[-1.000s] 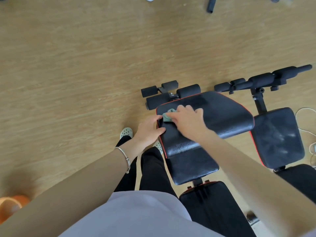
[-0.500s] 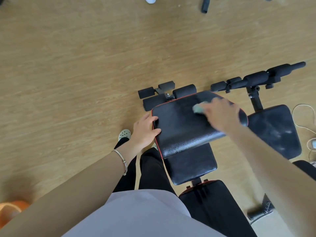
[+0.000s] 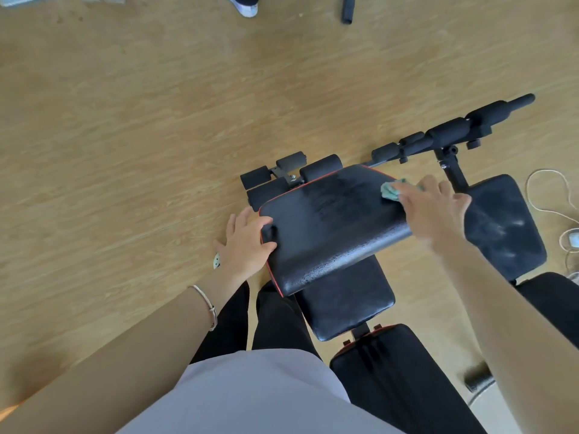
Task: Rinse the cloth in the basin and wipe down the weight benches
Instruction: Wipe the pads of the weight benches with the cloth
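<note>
A black weight bench pad point(image 3: 329, 227) with red piping lies in front of me, its surface wet and streaked. My right hand point(image 3: 434, 211) presses a small green cloth point(image 3: 391, 191) onto the pad's far right corner. My left hand point(image 3: 247, 242) grips the pad's left edge, thumb on top. A lower black seat pad point(image 3: 347, 302) sits below it. A second bench pad point(image 3: 504, 227), dusty with pale smears, lies to the right. No basin is in view.
Foam leg rollers point(image 3: 291, 177) stick out beyond the near bench, and a longer roller bar point(image 3: 454, 130) beyond the second one. White cables point(image 3: 557, 202) lie on the wooden floor at right. Someone's shoe point(image 3: 247, 6) is at the top edge.
My right hand has swept the cloth from the pad's left end across to its far right corner. My left hand has kept its hold on the left edge.
</note>
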